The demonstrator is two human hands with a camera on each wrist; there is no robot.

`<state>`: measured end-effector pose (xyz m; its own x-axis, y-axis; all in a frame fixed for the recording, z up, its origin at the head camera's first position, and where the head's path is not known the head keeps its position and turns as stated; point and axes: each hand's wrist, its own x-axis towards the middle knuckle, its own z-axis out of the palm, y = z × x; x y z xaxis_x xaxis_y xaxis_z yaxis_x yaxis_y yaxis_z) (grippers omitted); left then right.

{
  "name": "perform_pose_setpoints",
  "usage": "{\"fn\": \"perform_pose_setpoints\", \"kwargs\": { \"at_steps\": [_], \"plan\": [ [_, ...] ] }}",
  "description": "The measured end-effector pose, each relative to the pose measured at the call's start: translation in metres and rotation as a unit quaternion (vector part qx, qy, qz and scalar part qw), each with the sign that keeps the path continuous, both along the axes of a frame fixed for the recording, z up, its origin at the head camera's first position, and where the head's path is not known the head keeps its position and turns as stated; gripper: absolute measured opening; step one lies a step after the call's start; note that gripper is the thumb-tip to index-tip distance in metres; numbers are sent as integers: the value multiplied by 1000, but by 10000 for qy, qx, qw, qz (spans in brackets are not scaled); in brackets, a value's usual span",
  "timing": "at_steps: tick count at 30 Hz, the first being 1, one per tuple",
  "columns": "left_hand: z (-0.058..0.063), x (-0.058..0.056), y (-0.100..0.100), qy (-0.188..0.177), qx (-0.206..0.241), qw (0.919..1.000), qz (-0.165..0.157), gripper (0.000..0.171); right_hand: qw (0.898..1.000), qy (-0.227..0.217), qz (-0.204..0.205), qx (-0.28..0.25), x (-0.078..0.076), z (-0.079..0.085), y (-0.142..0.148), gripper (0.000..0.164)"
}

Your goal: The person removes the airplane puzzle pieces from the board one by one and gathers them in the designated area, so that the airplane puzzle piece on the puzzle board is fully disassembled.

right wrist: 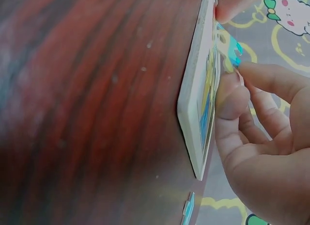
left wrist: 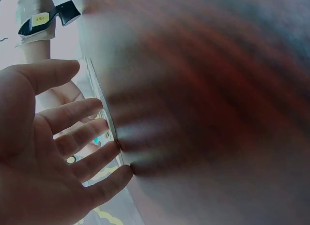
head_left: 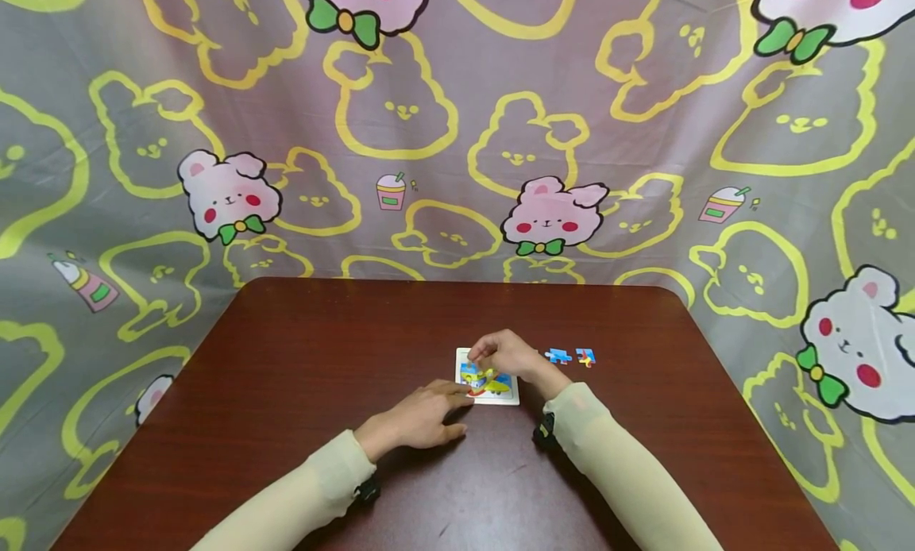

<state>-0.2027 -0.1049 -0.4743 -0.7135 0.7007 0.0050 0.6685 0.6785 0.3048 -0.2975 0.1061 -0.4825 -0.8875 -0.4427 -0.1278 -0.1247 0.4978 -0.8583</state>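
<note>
A small jigsaw puzzle in a white-rimmed tray [head_left: 458,368] lies on the table, its picture blue and yellow. My right hand [head_left: 509,354] is over the tray's far side. In the right wrist view, its thumb and forefinger pinch a blue and yellow puzzle piece [right wrist: 230,47], tilted up from the tray surface. The left hand [head_left: 423,416] reaches in from the near left with fingers extended, its fingertips at the tray's left edge. In the left wrist view the fingers [left wrist: 92,163] are straight and spread, close along the tray's edge.
Two loose puzzle pieces, a blue one [head_left: 557,356] and a blue one with red and yellow [head_left: 586,357], lie right of the tray on the brown table [head_left: 343,329]. A patterned curtain [head_left: 443,154] hangs behind the table and at both sides.
</note>
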Motion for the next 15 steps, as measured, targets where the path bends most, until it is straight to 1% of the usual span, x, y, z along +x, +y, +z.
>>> {"fn": "perform_pose_setpoints", "kwargs": {
  "at_steps": [10, 15],
  "plan": [
    [1, 0, 1, -99, -45, 9999, 91, 47, 9997, 118, 121, 163, -4, -1, 1, 13],
    [0, -1, 1, -64, -80, 9999, 60, 46, 9995, 94, 133, 284, -4, 1, 1, 14]
  ]
}}
